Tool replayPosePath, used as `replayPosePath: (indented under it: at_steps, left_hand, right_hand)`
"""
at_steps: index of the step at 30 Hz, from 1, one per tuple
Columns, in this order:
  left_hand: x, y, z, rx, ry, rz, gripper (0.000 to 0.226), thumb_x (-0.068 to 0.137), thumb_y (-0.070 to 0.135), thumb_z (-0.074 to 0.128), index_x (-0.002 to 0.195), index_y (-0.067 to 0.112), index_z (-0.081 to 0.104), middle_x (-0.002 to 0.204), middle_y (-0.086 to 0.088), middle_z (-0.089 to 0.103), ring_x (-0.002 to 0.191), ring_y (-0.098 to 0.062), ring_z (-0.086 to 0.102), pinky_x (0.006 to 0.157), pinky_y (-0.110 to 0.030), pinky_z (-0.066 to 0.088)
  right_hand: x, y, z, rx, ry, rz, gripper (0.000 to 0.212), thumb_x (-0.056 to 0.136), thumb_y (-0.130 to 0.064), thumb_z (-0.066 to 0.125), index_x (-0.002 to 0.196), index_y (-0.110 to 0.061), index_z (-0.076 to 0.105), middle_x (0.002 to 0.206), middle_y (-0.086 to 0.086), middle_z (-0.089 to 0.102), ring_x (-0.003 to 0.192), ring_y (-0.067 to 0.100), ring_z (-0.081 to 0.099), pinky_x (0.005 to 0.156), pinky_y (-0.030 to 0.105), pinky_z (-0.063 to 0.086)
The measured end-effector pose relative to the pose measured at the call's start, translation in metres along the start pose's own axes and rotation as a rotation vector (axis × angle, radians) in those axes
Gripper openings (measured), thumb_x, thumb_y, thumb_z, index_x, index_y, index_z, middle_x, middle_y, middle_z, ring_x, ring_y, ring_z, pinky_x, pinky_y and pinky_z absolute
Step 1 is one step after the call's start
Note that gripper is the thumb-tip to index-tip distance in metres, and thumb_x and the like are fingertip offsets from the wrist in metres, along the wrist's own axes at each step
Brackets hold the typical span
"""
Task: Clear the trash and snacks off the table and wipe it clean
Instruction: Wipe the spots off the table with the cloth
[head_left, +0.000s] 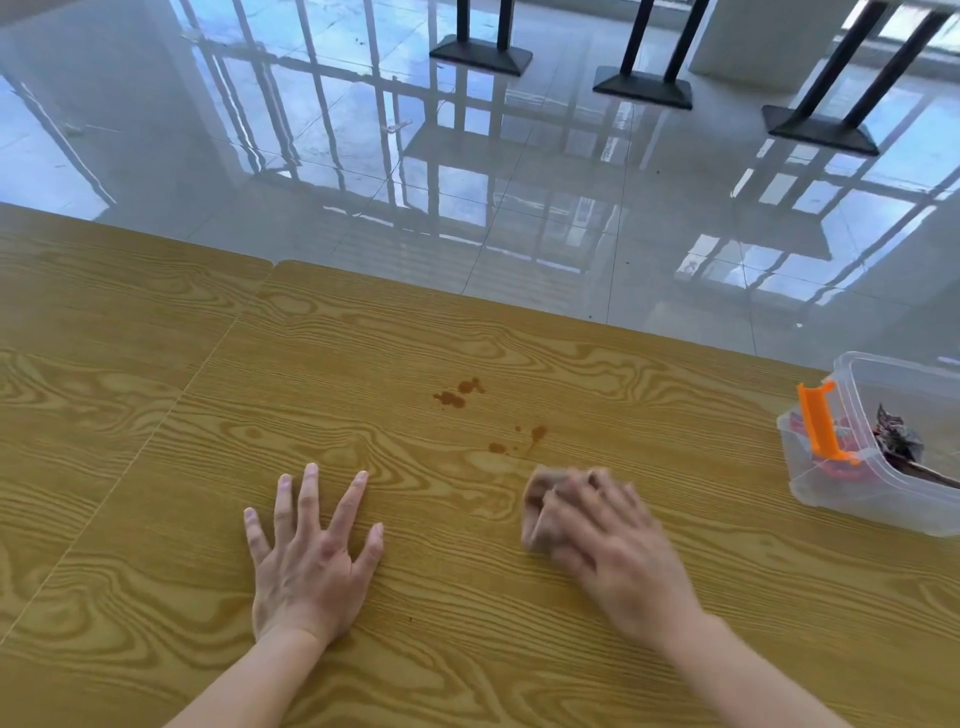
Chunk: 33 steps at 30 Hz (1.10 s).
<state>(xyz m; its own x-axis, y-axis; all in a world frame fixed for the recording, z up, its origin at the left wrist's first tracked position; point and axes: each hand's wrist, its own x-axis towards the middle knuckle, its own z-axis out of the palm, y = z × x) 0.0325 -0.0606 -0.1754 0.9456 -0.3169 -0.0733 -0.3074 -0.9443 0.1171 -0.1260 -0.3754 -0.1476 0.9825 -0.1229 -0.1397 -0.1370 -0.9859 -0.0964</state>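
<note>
Your forearms come in from the bottom edge, and your left hand (311, 556) lies flat on the table (156, 415), fingers spread wide, holding nothing. Your right hand (597, 530) is blurred; something pale shows under its fingers, perhaps a cloth or tissue, but I cannot tell whether you grip it. The stains (488, 415) lie just ahead of that hand, away from you and a little to its left, strung in two clusters along a line running from far-left to near-right, so the right hand is plainly the nearer. A clear bin (883, 499) with wrappers in it sits at the table's right edge, well apart from the stains. Beyond the wood-grain top there's glossy tiled floor (467, 182) and black table bases.
</note>
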Motion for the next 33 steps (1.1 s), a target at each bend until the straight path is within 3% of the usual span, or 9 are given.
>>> replayPosePath:
  at_steps: [5,9,12,14,20,24,28,30,33]
  left_hand:
    - [0.0,0.001,0.0,-0.001,0.001,0.0,0.064,0.089,0.072,0.015,0.149,0.053,0.011,0.164,-0.006,0.008,0.15,-0.029,-0.001,0.117,-0.062,0.001]
    - [-0.001,0.001,-0.001,-0.006,-0.003,-0.003,0.064,0.088,0.072,0.014,0.149,0.053,0.011,0.164,-0.006,0.007,0.15,-0.029,-0.002,0.117,-0.062,0.001]
    - [-0.001,0.001,-0.001,-0.012,-0.002,0.001,0.064,0.089,0.071,0.016,0.149,0.053,0.01,0.164,-0.007,0.008,0.15,-0.029,-0.001,0.117,-0.062,0.001]
    - [0.0,0.001,-0.001,-0.008,-0.005,0.0,0.064,0.089,0.071,0.016,0.149,0.053,0.01,0.164,-0.007,0.007,0.15,-0.029,-0.002,0.117,-0.062,0.001]
    - [0.0,0.002,-0.001,-0.007,0.0,-0.003,0.063,0.089,0.071,0.016,0.149,0.053,0.009,0.164,-0.006,0.004,0.15,-0.028,-0.005,0.118,-0.061,-0.001]
    - [-0.002,0.001,-0.002,-0.007,-0.006,-0.005,0.064,0.089,0.071,0.015,0.149,0.053,0.007,0.164,-0.005,0.003,0.15,-0.028,-0.007,0.118,-0.061,-0.001]
    - [0.0,0.002,-0.002,-0.017,-0.005,-0.001,0.063,0.089,0.07,0.019,0.149,0.052,0.012,0.164,-0.006,0.007,0.15,-0.029,-0.003,0.117,-0.061,0.0]
    - [0.0,0.002,-0.002,-0.017,0.0,0.002,0.063,0.089,0.07,0.02,0.149,0.052,0.014,0.164,-0.007,0.008,0.15,-0.03,-0.002,0.117,-0.062,0.001]
    - [-0.001,0.003,-0.003,-0.019,0.013,0.002,0.063,0.089,0.069,0.02,0.149,0.051,0.015,0.164,-0.007,0.009,0.15,-0.03,-0.001,0.117,-0.062,0.001]
  right_hand:
    - [0.09,0.014,-0.013,0.2,0.03,0.541,0.065,0.094,-0.071,0.008,0.154,-0.046,0.009,0.166,-0.009,-0.003,0.152,0.023,-0.009,0.123,0.048,-0.005]
    - [0.033,-0.026,-0.006,0.111,0.003,0.1,0.056,0.099,-0.069,0.017,0.152,-0.051,0.012,0.165,-0.012,-0.003,0.151,0.022,-0.016,0.122,0.046,-0.01]
    - [-0.037,-0.025,0.003,0.005,-0.026,-0.183,0.057,0.1,-0.065,0.033,0.153,-0.047,0.022,0.165,-0.011,0.012,0.153,0.022,0.001,0.122,0.045,0.004]
    - [-0.035,0.001,0.003,-0.033,-0.043,-0.147,0.058,0.1,-0.067,0.028,0.153,-0.047,0.018,0.165,-0.01,0.012,0.153,0.02,0.0,0.122,0.045,0.007]
    - [0.087,0.013,-0.013,0.175,0.027,0.524,0.064,0.095,-0.07,0.006,0.154,-0.046,0.006,0.166,-0.008,-0.004,0.153,0.024,-0.007,0.123,0.049,-0.002]
    - [0.04,-0.045,-0.003,0.125,-0.008,0.131,0.059,0.098,-0.068,0.011,0.153,-0.049,0.005,0.165,-0.009,-0.008,0.151,0.025,-0.018,0.122,0.051,-0.006]
    - [-0.042,-0.05,0.012,-0.01,-0.034,-0.291,0.061,0.097,-0.067,0.039,0.152,-0.044,0.027,0.164,-0.006,0.02,0.152,0.026,0.012,0.118,0.049,0.015]
    - [-0.026,-0.023,0.008,-0.042,-0.037,-0.226,0.06,0.099,-0.067,0.031,0.153,-0.045,0.022,0.164,-0.006,0.017,0.153,0.024,0.006,0.12,0.048,0.013]
    - [0.044,0.005,-0.007,0.086,0.025,0.219,0.061,0.097,-0.071,0.009,0.153,-0.048,0.006,0.166,-0.009,0.0,0.152,0.02,-0.011,0.123,0.044,-0.002]
